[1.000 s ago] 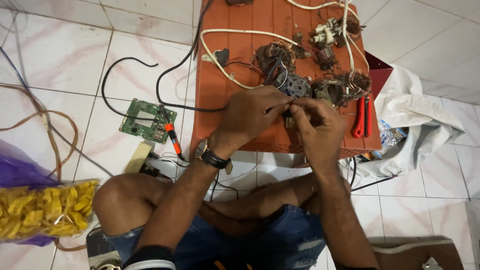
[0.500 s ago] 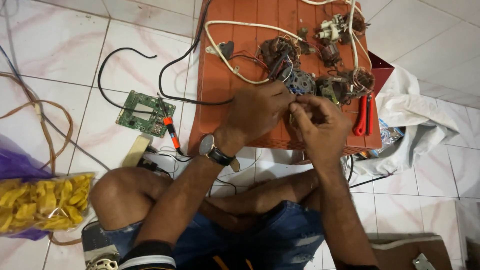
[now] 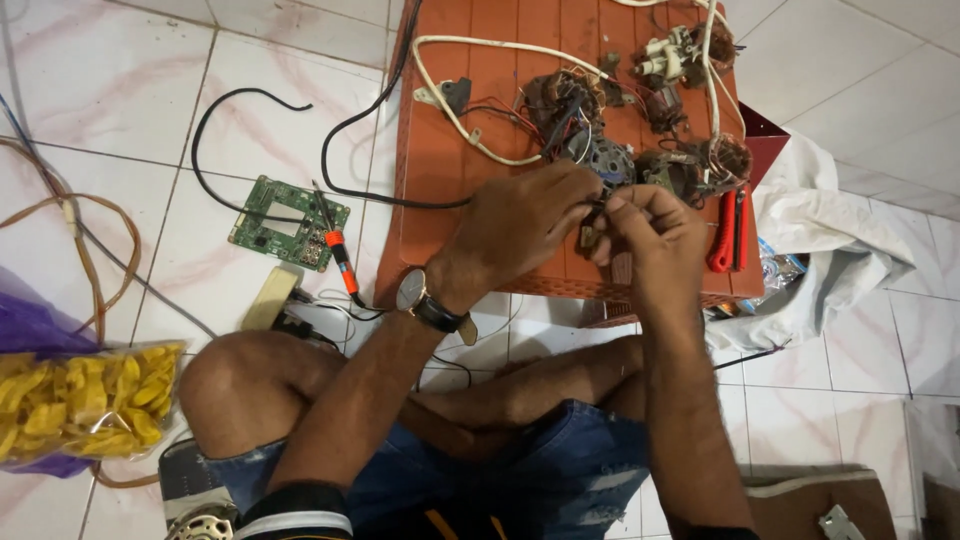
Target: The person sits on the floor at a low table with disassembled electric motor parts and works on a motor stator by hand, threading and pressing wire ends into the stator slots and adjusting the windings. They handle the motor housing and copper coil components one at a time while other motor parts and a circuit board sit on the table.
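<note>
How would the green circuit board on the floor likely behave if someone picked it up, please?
The circuit board looks thin and flat, so it is probably stiff and light. It lies flush on smooth tile, so it would likely slide when pushed. Its small exposed parts suggest fragility; edges seem the safest hold.

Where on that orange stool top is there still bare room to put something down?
The left strip of the orange stool top is bare, bordered by the white cable and black cable. The far right is crowded with motor parts and red pliers. Both hands, left hand and right hand, fill the near edge.
</note>
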